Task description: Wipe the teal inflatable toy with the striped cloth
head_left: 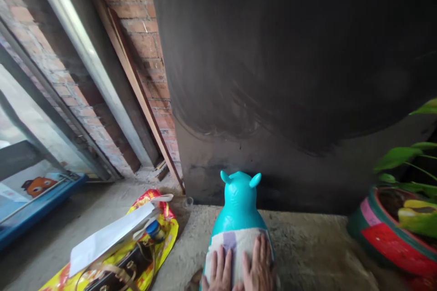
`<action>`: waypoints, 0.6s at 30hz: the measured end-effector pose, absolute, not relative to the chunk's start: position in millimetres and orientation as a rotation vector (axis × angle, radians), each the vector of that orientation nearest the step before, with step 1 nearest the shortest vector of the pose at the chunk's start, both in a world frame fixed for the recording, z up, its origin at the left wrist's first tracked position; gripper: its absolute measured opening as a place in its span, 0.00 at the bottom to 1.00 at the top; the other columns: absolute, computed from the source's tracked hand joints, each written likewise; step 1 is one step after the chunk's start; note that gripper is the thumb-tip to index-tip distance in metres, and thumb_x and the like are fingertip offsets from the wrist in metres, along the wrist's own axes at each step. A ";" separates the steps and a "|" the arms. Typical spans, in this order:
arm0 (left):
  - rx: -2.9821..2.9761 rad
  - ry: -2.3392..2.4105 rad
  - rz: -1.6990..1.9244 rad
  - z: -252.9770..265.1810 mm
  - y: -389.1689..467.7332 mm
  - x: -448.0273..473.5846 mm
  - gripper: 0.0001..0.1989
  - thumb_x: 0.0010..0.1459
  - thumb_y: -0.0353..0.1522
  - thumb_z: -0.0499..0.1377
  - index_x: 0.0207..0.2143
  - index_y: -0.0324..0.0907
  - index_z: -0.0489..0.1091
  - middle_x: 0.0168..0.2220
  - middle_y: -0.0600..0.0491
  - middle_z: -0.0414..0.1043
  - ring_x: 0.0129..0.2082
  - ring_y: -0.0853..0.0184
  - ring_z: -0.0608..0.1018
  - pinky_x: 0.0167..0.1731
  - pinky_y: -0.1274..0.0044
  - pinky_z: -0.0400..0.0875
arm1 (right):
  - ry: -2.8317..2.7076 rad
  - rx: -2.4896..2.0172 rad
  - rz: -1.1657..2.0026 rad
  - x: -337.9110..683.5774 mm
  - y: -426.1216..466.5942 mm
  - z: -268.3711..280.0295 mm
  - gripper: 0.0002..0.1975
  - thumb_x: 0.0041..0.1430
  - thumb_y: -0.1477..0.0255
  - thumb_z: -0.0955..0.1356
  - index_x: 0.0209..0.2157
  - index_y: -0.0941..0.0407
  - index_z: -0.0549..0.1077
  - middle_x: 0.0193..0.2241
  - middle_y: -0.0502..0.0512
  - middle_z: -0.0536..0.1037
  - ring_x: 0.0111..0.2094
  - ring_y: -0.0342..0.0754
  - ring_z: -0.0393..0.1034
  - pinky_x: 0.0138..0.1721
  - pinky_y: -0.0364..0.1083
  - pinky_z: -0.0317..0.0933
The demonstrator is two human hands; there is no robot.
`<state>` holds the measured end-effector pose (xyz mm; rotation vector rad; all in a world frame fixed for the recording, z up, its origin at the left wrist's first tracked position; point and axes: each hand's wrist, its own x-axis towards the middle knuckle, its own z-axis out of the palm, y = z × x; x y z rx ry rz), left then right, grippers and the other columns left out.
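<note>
- A blue-framed glass panel (37,204) stood at the far left, an orange cartoon figure showing behind it.
- A glossy yellow-and-red plastic bag (164,236) lay on the rough concrete floor (307,245), with a flat white sheet (109,236) across its mouth.
- The turquoise animal toy (239,204), smooth and rounded, stood on the floor in the lower middle, just before the dark, smeared wall (290,77). Its long axis ran from the person toward that wall, the two stubby ears pointing away and up.
- A pale cloth (235,243) with a purple patch lay over its back.
- The left hand (220,273) lay flat on the cloth, fingers spread, clasping nothing.
- The right hand (259,266) lay beside it, likewise flat and spread, the thumbs nearly meeting.
- A painted red, pink and green planter (385,236) held leafy green stems at the right.
</note>
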<state>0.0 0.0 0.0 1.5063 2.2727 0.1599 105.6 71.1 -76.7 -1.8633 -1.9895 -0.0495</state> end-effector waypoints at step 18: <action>1.621 1.983 -0.037 32.2 46.6 11.8 0.30 0.63 0.36 0.39 0.67 0.49 0.36 0.70 0.47 0.31 0.69 0.48 0.42 0.58 0.38 0.42 | -1.877 -1.780 0.425 136.5 112.7 -101.4 0.41 0.61 0.49 0.41 0.55 0.58 0.67 0.58 0.65 0.69 0.60 0.55 0.64 0.53 0.56 0.67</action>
